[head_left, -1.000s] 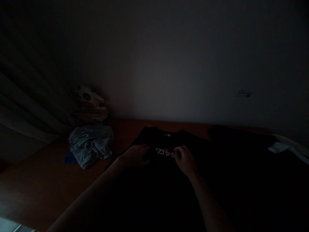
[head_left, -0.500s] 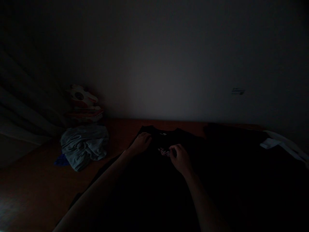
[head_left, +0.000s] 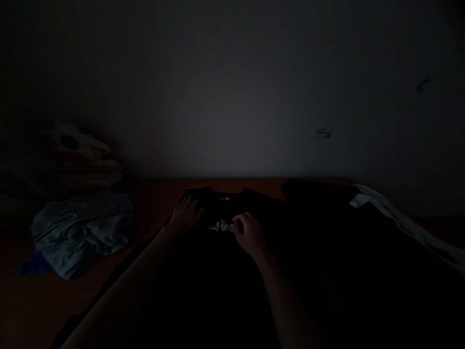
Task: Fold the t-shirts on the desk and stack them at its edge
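A black T-shirt (head_left: 210, 271) lies spread out, its neckline away from me and a light print (head_left: 221, 226) across its chest. My left hand (head_left: 184, 216) rests flat on the shirt near the left shoulder, fingers spread. Beside the right end of the print is my right hand (head_left: 250, 235), with thumb and forefinger curled together in a pinch. Whether fabric is caught between those fingertips is too dark to tell. The shirt's lower part is lost in shadow.
On the left, a crumpled grey-green cloth (head_left: 87, 230) lies over something blue (head_left: 34, 263) on the reddish-brown surface (head_left: 145, 194). Behind it stands a white and red object (head_left: 78, 143). Dark fabric (head_left: 327, 208) with a white strip (head_left: 385, 208) lies right. A wall (head_left: 232, 97) closes the back.
The view has turned right, so everything sits further left. My left hand's fingers have spread wider on the shirt. My right hand keeps its pinch near the print, more of which now shows.
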Demonstrator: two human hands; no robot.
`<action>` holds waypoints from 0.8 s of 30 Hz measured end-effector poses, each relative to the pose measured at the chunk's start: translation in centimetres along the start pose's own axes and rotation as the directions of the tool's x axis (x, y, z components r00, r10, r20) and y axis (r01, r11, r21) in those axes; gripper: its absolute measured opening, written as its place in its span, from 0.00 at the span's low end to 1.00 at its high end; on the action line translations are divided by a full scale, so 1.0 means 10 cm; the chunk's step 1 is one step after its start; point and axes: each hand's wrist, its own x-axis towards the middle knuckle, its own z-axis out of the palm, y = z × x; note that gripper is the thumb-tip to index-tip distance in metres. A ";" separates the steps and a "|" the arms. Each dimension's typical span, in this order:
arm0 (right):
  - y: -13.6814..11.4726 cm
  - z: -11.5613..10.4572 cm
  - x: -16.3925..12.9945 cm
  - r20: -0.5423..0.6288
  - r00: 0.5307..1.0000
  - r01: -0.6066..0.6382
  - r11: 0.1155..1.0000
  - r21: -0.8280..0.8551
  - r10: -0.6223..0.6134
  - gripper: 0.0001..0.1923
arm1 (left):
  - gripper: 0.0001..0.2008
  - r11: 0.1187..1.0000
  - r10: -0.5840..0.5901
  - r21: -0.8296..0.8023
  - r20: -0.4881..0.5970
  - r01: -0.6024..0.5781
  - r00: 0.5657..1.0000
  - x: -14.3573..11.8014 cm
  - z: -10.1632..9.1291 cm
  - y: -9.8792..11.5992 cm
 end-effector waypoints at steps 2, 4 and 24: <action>-0.01 0.01 0.00 -0.023 1.000 -0.005 1.000 0.013 0.005 0.08 | 0.31 0.998 0.054 0.016 -0.050 -0.053 0.997 -0.11 0.04 0.04; -0.02 0.02 0.00 -0.053 0.998 -0.012 1.000 0.022 0.013 0.09 | 0.28 0.989 0.146 -0.006 -0.071 -0.147 0.987 -0.25 0.07 0.06; 1.09 -1.61 -0.09 -0.409 0.659 -0.748 0.607 -0.268 0.631 0.17 | 0.29 0.992 0.112 -0.065 0.003 -0.112 0.994 -0.45 -0.01 0.13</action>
